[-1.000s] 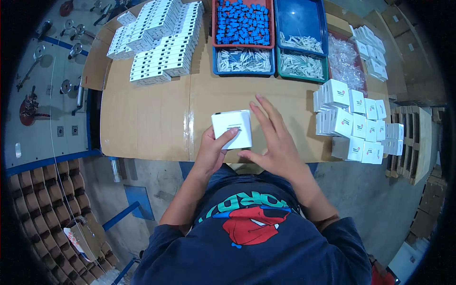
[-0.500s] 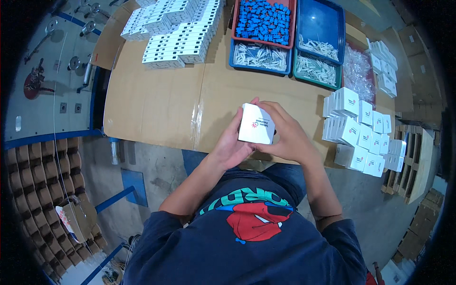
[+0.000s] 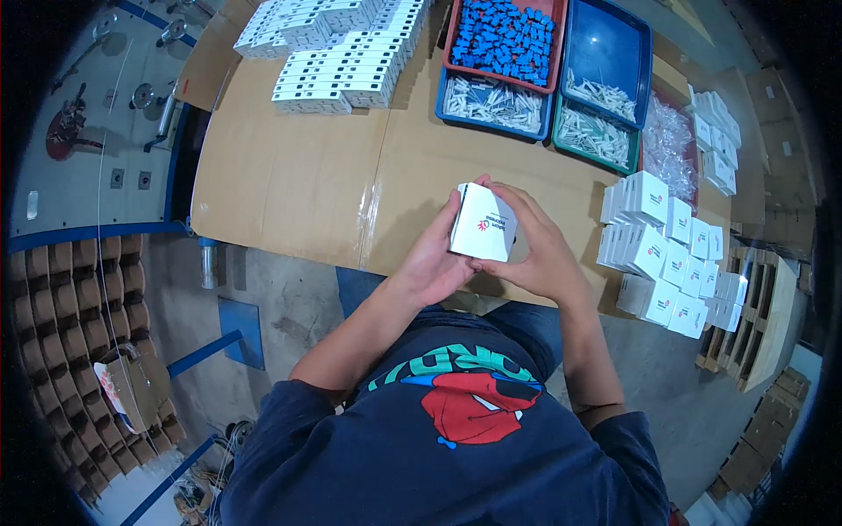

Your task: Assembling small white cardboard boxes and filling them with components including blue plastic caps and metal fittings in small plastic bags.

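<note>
A small white square box (image 3: 482, 224) with a red mark on its face is held between both hands above the near edge of the cardboard-covered table. My left hand (image 3: 433, 261) cups its left side and underside, the fingertips partly hidden behind it. From the right, my right hand (image 3: 545, 254) grips it, fingers along the far edge and thumb at the near corner. Stacks of similar white boxes (image 3: 660, 254) with the same mark stand to the right of my right hand.
Piled white units (image 3: 338, 74) with dark square openings stand far left. At the back are a red tray (image 3: 452, 54) of blue parts, blue tray (image 3: 447, 112), another blue tray (image 3: 605, 44) and green tray (image 3: 561, 140) with white pieces. Clear plastic bags (image 3: 668, 140) lie beside them.
My view has shifted slightly. Both hands still hold the white box, now turned a little so that its dark left edge shows more; the right fingers lie along its far edge.
</note>
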The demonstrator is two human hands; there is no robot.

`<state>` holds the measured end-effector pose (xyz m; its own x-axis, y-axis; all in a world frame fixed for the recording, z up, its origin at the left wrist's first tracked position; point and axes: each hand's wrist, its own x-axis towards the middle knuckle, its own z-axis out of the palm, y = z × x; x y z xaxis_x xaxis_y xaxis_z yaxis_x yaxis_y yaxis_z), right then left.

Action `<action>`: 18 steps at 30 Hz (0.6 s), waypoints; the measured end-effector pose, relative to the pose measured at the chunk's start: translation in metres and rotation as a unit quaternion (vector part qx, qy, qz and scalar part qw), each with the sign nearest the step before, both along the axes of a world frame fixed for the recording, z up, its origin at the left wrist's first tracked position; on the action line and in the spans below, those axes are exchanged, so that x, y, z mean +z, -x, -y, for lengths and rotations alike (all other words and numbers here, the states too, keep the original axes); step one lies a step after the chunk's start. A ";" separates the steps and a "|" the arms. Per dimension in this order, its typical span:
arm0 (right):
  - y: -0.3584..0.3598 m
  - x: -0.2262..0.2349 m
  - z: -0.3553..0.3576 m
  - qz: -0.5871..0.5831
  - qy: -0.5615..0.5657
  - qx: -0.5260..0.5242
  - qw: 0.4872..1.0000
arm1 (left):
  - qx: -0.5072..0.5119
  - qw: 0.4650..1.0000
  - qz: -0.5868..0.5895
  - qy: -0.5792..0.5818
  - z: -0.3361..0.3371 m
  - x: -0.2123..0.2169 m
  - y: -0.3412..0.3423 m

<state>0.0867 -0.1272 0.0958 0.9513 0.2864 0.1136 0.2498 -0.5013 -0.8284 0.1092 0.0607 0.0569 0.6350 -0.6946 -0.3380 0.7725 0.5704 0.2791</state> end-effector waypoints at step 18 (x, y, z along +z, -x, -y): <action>0.000 -0.002 0.000 -0.025 0.021 -0.010 0.999 | 0.005 0.998 0.049 -0.044 0.003 0.000 0.002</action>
<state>0.0867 -0.1271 0.0943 0.9611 0.2710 0.0536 0.1981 -0.5410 -0.8173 0.1074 0.0579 0.0574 0.6748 -0.6587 -0.3327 0.7333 0.5479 0.4026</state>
